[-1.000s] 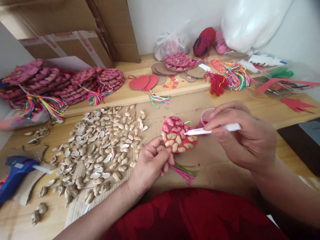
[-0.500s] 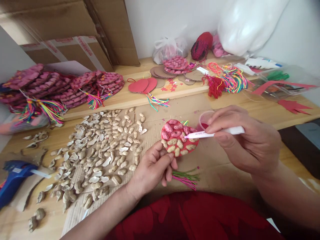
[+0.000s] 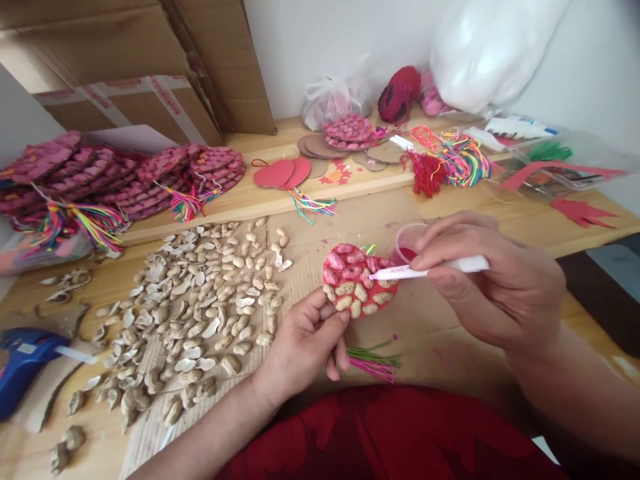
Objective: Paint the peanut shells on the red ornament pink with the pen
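Between the thumb and fingers of my left hand [image 3: 313, 337] is the lower edge of a red disc covered with peanut shells [image 3: 361, 280]. Its upper shells are coloured pink, while the lower ones are plain tan. My right hand [image 3: 493, 287] grips a white paint marker [image 3: 430, 268], with its pink tip at a shell near the disc's middle right. Just behind the marker stands a clear plastic cup [image 3: 407, 241] with red inside, partly hidden by my right fingers. A green and magenta tassel [image 3: 375, 360] hangs below the disc.
Many peanut shells [image 3: 200, 300] lie spread on cardboard at the left. A blue glue gun [image 3: 30, 360] sits at the far left. Along the raised shelf are stacked pink shell discs [image 3: 220, 167], red cardboard hearts [image 3: 283, 172], bright tassels [image 3: 467, 160] and a plastic box [image 3: 575, 170].
The view has shifted slightly. The marker tip stays at nearly the same shell on the disc, and both hands keep their hold.
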`<state>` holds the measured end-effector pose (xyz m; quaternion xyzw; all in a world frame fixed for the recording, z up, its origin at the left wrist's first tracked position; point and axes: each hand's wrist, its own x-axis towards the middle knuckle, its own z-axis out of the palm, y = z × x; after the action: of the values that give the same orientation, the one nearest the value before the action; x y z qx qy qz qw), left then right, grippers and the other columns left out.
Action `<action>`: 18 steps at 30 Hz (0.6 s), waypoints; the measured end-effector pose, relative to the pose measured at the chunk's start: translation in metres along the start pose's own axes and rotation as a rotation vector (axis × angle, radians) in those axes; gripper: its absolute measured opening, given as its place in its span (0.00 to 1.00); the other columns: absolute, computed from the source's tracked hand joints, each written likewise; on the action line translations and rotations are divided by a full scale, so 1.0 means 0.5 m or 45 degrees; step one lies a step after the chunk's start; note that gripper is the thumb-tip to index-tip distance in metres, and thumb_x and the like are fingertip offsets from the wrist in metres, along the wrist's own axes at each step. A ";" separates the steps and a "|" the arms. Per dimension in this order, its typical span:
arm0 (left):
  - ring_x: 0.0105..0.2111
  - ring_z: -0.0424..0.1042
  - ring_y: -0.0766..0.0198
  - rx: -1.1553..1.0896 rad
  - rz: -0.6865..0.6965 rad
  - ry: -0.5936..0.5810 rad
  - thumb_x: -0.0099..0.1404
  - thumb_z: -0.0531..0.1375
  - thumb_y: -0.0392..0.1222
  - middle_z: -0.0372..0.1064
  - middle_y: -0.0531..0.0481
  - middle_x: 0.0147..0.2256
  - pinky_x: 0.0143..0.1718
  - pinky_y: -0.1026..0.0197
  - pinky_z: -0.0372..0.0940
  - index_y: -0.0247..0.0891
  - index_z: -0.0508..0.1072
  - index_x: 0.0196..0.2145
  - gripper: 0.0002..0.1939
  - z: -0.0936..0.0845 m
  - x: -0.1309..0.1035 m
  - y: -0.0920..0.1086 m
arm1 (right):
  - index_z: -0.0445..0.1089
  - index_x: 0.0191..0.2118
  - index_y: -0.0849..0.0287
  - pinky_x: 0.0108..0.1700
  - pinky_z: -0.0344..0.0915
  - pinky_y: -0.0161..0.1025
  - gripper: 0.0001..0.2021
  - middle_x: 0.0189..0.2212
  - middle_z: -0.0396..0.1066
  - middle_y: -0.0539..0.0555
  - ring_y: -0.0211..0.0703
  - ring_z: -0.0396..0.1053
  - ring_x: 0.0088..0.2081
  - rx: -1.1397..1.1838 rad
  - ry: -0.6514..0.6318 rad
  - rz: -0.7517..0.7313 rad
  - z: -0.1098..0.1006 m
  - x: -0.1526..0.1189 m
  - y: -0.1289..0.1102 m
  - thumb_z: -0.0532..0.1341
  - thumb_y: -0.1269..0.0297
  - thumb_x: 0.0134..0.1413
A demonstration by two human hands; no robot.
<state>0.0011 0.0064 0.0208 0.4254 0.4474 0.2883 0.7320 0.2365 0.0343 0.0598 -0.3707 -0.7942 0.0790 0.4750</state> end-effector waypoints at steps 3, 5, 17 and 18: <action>0.13 0.66 0.71 0.055 0.012 0.036 0.68 0.61 0.49 0.70 0.57 0.18 0.14 0.72 0.62 0.37 0.71 0.45 0.14 -0.001 -0.001 -0.005 | 0.74 0.39 0.54 0.48 0.72 0.51 0.06 0.32 0.77 0.51 0.48 0.76 0.42 -0.013 -0.031 0.021 0.002 -0.002 0.001 0.64 0.71 0.55; 0.13 0.66 0.70 0.095 0.025 0.062 0.68 0.61 0.49 0.71 0.56 0.18 0.15 0.72 0.62 0.36 0.71 0.43 0.13 -0.002 0.000 -0.010 | 0.74 0.38 0.54 0.48 0.72 0.51 0.06 0.33 0.77 0.52 0.48 0.76 0.42 -0.028 -0.011 0.012 0.003 0.000 0.000 0.64 0.71 0.55; 0.15 0.71 0.68 0.092 0.016 0.191 0.67 0.62 0.52 0.76 0.50 0.19 0.18 0.72 0.62 0.36 0.72 0.40 0.15 -0.007 0.006 -0.016 | 0.73 0.31 0.56 0.37 0.62 0.41 0.04 0.27 0.74 0.51 0.40 0.68 0.32 -0.539 0.279 0.230 -0.039 0.010 0.053 0.65 0.65 0.57; 0.15 0.71 0.68 0.084 0.016 0.197 0.67 0.63 0.52 0.76 0.50 0.20 0.18 0.72 0.63 0.36 0.73 0.40 0.15 -0.007 0.006 -0.016 | 0.72 0.31 0.56 0.38 0.63 0.41 0.05 0.26 0.74 0.51 0.40 0.68 0.32 -0.571 0.233 0.224 -0.036 0.009 0.055 0.65 0.64 0.56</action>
<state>-0.0006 0.0065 0.0116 0.4285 0.5091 0.3100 0.6790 0.2643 0.0530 0.0595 -0.5401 -0.7103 -0.0919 0.4419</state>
